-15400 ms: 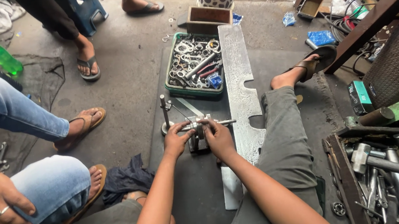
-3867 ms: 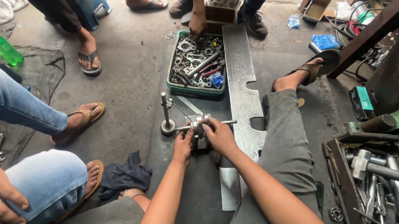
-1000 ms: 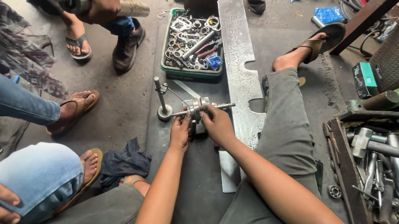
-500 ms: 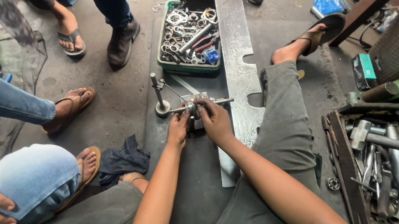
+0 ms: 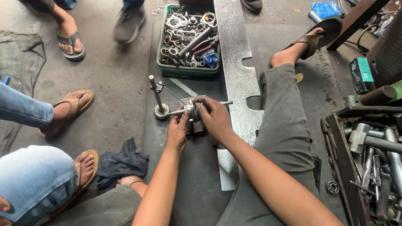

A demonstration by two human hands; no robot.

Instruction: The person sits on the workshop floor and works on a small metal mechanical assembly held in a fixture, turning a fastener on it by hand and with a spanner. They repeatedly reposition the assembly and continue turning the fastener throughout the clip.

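I sit on the floor with both hands on a small metal assembly point(image 5: 192, 111) with a horizontal shaft, resting on a dark mat point(image 5: 190, 165). My left hand point(image 5: 177, 131) grips its left side near a round metal part. My right hand point(image 5: 215, 116) covers its right side, and the thin shaft tip sticks out past my fingers. An upright metal rod on a round base point(image 5: 158, 102) stands just left of the assembly.
A green crate of wrenches and rings point(image 5: 186, 38) lies ahead. A long notched steel plate point(image 5: 236, 63) runs beside my right leg. A tray of hammers and pipes point(image 5: 383, 161) is at right. A seated person's knees point(image 5: 27, 186) and several standing feet are at left and ahead. A dark rag point(image 5: 119, 163) lies nearby.
My hands stay on the assembly with little shift. The standing person's feet at the top have stepped to the right, and my view has tilted slightly downward.
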